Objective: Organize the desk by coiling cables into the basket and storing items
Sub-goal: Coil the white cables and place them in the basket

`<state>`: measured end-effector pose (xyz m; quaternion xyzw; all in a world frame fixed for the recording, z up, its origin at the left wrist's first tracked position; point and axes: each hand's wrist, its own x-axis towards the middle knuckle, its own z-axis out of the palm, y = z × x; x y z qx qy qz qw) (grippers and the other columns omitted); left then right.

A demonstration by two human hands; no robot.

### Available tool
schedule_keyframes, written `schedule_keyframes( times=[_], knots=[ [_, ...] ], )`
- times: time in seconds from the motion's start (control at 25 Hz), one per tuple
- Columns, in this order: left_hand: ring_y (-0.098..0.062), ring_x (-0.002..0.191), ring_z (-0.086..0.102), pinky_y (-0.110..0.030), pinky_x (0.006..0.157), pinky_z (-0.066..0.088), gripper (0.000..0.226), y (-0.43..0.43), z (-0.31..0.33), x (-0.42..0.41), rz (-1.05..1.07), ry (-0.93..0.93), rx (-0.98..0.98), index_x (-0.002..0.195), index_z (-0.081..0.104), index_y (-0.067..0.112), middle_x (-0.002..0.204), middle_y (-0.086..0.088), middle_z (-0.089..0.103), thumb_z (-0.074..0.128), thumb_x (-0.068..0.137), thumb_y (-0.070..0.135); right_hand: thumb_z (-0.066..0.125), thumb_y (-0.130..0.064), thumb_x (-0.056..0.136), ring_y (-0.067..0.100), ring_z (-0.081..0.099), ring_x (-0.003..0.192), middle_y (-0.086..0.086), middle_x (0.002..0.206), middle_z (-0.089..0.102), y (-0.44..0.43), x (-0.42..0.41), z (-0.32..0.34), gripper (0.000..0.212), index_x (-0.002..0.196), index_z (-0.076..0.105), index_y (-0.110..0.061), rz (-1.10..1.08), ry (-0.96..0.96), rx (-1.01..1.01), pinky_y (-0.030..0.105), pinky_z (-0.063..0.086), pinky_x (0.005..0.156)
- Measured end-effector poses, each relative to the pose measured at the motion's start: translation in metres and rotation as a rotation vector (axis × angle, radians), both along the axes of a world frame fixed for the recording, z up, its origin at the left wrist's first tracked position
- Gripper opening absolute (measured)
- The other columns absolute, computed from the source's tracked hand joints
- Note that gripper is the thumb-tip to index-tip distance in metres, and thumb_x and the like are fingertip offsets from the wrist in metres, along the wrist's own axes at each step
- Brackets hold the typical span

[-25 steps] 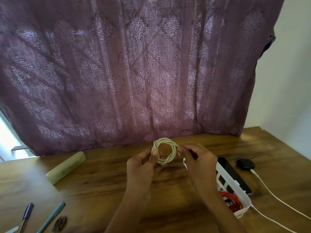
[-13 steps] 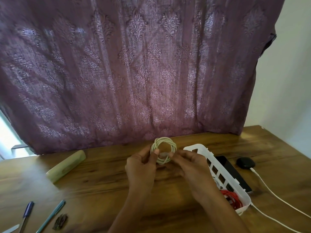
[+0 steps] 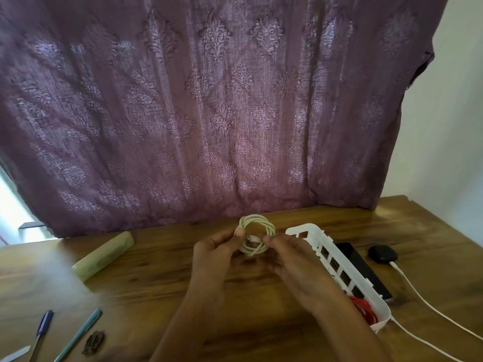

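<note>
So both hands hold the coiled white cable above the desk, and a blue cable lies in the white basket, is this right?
No: the head view shows a red cable in the white basket, not blue. The left hand and right hand do hold the coiled white cable above the desk.

At 4 o'clock the right forearm (image 3: pixel 347 322) hides most of the red cable (image 3: pixel 364 310) in the white basket (image 3: pixel 308 229), whose wall covers one long edge of the black slab (image 3: pixel 363 267). The white cord (image 3: pixel 428 307) runs off the frame there. At 7 o'clock the bottom edge cuts the blue pen (image 3: pixel 41 333), teal pen (image 3: pixel 78 335) and a white sliver (image 3: pixel 14 354); the dark lump (image 3: pixel 94 342) beside them is too blurred to name. Between left grip (image 3: pixel 217 253) and right grip (image 3: pixel 292 257), the cream coil (image 3: pixel 257 218) has a connector too small to tell.
</note>
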<state>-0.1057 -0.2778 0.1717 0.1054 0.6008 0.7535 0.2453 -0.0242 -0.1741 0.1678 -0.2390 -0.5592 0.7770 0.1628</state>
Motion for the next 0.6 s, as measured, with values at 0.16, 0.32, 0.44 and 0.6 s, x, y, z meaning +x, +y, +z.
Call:
schedule_keyframes(
  times=[0.16,0.32,0.44,0.6],
  knots=[
    [-0.015,0.078,0.071,-0.022,0.063,0.057,0.013,-0.006,0.009,-0.01,-0.114,-0.029,0.003,0.089,0.072,0.004,0.087,-0.01,0.074,0.061,0.085,0.01,0.059,-0.018,0.089,0.019,0.067,0.091,0.007,0.091,0.074,0.007,0.003,0.003,0.017,0.082,0.073,-0.014,0.107,-0.025,0.023,0.036,0.055,0.081],
    [-0.015,0.084,0.07,-0.027,0.074,0.057,0.014,-0.004,0.011,-0.011,-0.15,0.004,-0.022,0.09,0.073,0.008,0.09,-0.008,0.075,0.06,0.086,0.013,0.061,-0.02,0.086,0.018,0.068,0.086,0.009,0.091,0.074,0.007,0.003,0.001,0.016,0.088,0.072,-0.009,0.095,0.019,-0.053,0.032,0.055,0.074],
    [-0.014,0.081,0.071,-0.024,0.07,0.057,0.015,-0.003,0.009,-0.009,-0.172,0.002,0.009,0.091,0.072,0.008,0.088,-0.007,0.075,0.058,0.087,0.012,0.059,-0.024,0.088,0.022,0.068,0.092,0.013,0.099,0.072,0.008,0.004,-0.003,0.027,0.103,0.067,-0.003,0.074,0.036,-0.1,0.033,0.056,0.074],
    [-0.017,0.083,0.071,-0.024,0.069,0.057,0.016,0.001,0.005,-0.006,-0.142,0.014,0.042,0.093,0.071,0.007,0.09,-0.009,0.075,0.056,0.088,0.01,0.056,-0.023,0.091,0.024,0.067,0.097,0.007,0.098,0.073,0.011,0.005,-0.008,0.022,0.102,0.067,-0.008,-0.035,0.032,0.049,0.038,0.055,0.083]
  ],
)
